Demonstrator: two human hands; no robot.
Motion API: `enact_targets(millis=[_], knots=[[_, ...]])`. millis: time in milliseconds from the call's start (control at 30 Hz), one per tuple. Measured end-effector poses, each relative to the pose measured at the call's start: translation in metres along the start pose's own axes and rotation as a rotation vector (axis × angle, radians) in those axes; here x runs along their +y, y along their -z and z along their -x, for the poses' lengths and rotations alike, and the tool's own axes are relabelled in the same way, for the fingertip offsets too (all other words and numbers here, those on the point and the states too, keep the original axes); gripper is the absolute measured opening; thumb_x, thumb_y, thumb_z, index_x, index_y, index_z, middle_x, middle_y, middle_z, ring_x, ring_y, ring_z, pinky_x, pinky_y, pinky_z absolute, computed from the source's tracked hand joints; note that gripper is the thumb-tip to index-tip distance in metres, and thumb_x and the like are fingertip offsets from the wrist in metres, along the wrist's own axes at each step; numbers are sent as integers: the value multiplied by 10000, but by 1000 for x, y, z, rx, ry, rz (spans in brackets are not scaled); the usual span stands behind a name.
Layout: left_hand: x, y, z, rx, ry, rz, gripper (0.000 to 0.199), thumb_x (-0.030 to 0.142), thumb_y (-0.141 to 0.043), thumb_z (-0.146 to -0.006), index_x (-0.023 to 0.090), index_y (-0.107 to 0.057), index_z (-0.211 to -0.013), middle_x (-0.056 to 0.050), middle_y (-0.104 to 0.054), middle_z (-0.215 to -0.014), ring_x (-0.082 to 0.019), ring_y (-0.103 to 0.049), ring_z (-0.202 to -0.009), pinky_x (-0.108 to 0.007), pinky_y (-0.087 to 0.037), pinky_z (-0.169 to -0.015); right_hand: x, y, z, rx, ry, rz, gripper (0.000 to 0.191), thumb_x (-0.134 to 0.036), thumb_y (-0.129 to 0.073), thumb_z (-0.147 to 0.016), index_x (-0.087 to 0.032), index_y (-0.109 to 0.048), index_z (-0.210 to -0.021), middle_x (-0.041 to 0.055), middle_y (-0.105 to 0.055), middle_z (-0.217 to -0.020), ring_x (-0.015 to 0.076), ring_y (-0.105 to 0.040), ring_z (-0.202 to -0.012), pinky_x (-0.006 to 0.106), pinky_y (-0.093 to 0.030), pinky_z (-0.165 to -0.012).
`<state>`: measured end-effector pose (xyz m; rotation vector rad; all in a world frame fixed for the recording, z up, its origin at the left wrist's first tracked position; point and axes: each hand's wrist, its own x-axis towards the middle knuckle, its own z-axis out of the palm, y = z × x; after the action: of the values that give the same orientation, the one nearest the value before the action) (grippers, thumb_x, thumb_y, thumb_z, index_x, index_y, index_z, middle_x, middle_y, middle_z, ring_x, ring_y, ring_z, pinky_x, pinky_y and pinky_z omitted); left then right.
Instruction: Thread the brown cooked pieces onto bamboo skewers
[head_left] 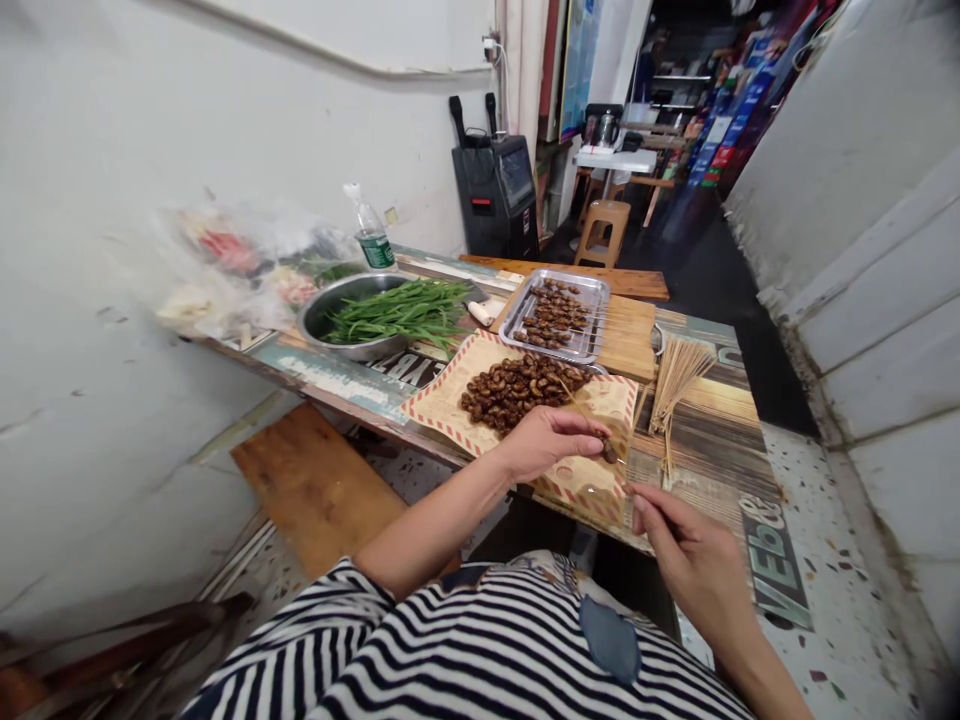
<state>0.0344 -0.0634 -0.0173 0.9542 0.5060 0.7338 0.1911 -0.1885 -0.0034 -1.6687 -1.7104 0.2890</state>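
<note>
A pile of glossy brown pieces (517,393), resembling insect pupae, lies on a patterned paper sheet (442,405) with a red-striped border. Over the sheet's right part, my left hand (559,440) pinches a brown pupa (609,453) between thumb and fingers. My right hand (686,545), lower and to the right at the table's front edge, has its thumb and fingers closed on the end of a thin wooden skewer (628,488). The skewer points toward the pupa; whether its tip is inside cannot be made out. A metal tray (600,350) behind the pile carries several loaded skewers (555,315).
A bundle of bare skewers (679,375) lies right of the sheet. Left of it stand a metal bowl (315,325) of green vegetables (401,312), a plastic bottle (375,240) and bagged food (232,265). A wooden board (630,335) lies under the tray. A wooden bench (315,490) is front left.
</note>
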Motion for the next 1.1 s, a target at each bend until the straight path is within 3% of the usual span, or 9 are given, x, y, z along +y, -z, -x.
enact_targets(millis=[100,167,300,400,467,567,667,900,1100], knots=[[-4,3,-4,-47,-22,-51,409,277,-738,-585,132,-668,-961,-82,-660,-886,-124,-590,-748,-289,-436,-758,4,0,-2,15,0,10,288,-347,-463,-845,-164,-666,-937,37,-679,-739,139,-629,-654,233,-498,-637],[0,13,-5,20,-128,-177,474,300,-696,-639,168,-613,-1086,-99,-634,-1023,-157,-585,-857,-325,-422,-805,8,1,-3,40,-15,25,296,-355,-461,-845,-163,-660,-952,29,-670,-716,136,-625,-649,231,-493,-639],[18,44,-1,306,-437,-914,344,314,-620,-719,204,-635,-1045,-83,-604,-1104,-197,-497,-1027,-383,-307,-911,23,5,-2,63,-79,61,310,-368,-456,-843,-164,-652,-970,4,-639,-651,123,-610,-600,218,-481,-610],[27,56,0,136,-406,-1459,195,275,-590,-740,223,-675,-907,-52,-649,-970,-207,-472,-988,-417,-217,-904,31,4,0,59,-106,59,328,-382,-453,-840,-156,-652,-968,6,-636,-652,126,-613,-611,221,-481,-622],[26,56,-2,-20,-346,-1651,149,238,-575,-739,223,-674,-850,-45,-653,-912,-203,-459,-949,-403,-203,-861,34,3,1,53,-114,57,339,-390,-449,-838,-154,-651,-975,9,-640,-654,132,-616,-614,228,-482,-627],[16,55,-11,-167,-332,-1769,134,216,-548,-743,219,-662,-811,-45,-643,-854,-195,-433,-917,-367,-201,-814,34,1,1,47,-118,62,344,-398,-444,-835,-158,-654,-965,11,-646,-650,138,-623,-616,233,-485,-617],[9,56,-19,-207,-314,-1818,124,203,-536,-738,206,-651,-784,-51,-623,-785,-193,-425,-885,-348,-205,-790,36,1,3,48,-127,57,344,-399,-440,-834,-159,-657,-949,18,-656,-663,145,-636,-640,234,-490,-620],[11,48,-24,-136,-247,-1815,179,197,-582,-702,194,-648,-868,-72,-608,-779,-210,-461,-874,-326,-244,-763,40,1,7,66,-137,61,355,-416,-449,-828,-158,-657,-955,46,-688,-723,160,-648,-657,264,-508,-648],[8,43,-25,-85,-250,-1826,88,222,-593,-704,188,-644,-768,-65,-619,-803,-211,-456,-884,-328,-246,-761,38,-1,7,65,-149,41,369,-422,-444,-828,-152,-657,-960,46,-687,-717,153,-641,-629,259,-510,-630]])
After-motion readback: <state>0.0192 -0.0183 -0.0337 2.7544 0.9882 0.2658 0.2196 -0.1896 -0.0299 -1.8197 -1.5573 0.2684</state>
